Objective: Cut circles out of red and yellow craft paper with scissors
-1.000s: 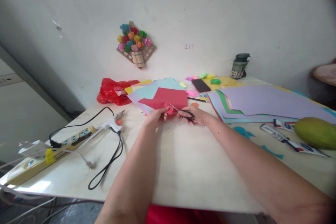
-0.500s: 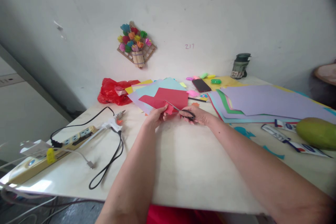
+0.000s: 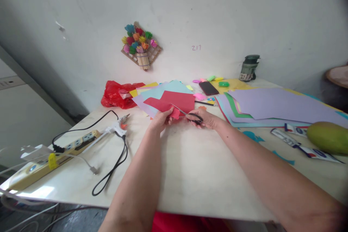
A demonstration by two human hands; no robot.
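Observation:
My left hand pinches the lower edge of a red sheet of paper near the middle of the table. Closed around the black handles of a pair of scissors is my right hand, just right of the left one. The scissor blades point left and up, across the red paper beside my left fingertips. A small red flap of the paper hangs between the two hands. Pale blue and lilac sheets lie behind and left of the red paper.
On the left are a glue gun with its looped cable and a power strip. A red plastic bag, a phone and a bottle stand further back. Stacked paper, glue tubes and a green fruit occupy the right.
The red paper has shifted very slightly near my fingers. Both hands keep nearly the same place and grip.

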